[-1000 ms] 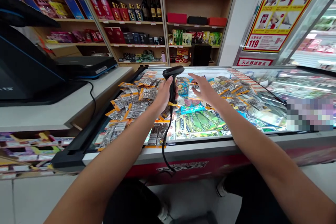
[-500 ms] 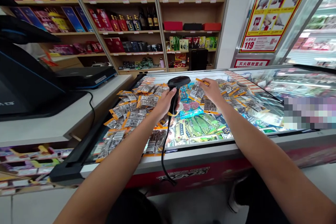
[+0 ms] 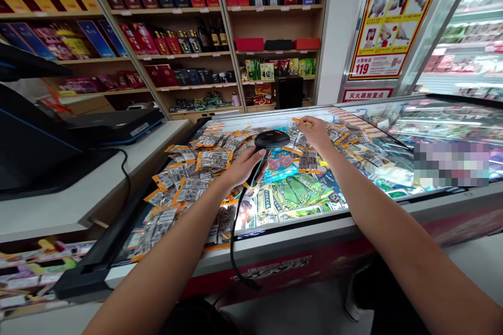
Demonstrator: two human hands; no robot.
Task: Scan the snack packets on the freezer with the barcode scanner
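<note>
My left hand [image 3: 248, 165] is wrapped round the handle of a black barcode scanner [image 3: 272, 138], whose head points away to the right over the freezer's glass top. The scanner's cord [image 3: 233, 241] hangs down past the front edge. In a pinch, my right hand [image 3: 313, 131] has the orange edge of a snack packet [image 3: 296, 136], just beyond the scanner head. Another snack packet [image 3: 308, 160] lies below that hand. Many similar packets [image 3: 192, 188] with orange edges and barcodes are spread across the glass at the left, and more packets [image 3: 348, 134] lie at the right.
Under the glass of the chest freezer [image 3: 291, 234] show green and blue frozen packages [image 3: 298, 191]. At the left is a counter [image 3: 149, 159] with a black checkout machine [image 3: 35, 141]. Shelves [image 3: 173, 10] of boxes and bottles stand behind, with a red poster [image 3: 395, 21] on the right.
The scanner head has tilted and dropped slightly in my left hand, relative to the freezer. My right hand keeps its pinch on the packet. The whole view has shifted a little.
</note>
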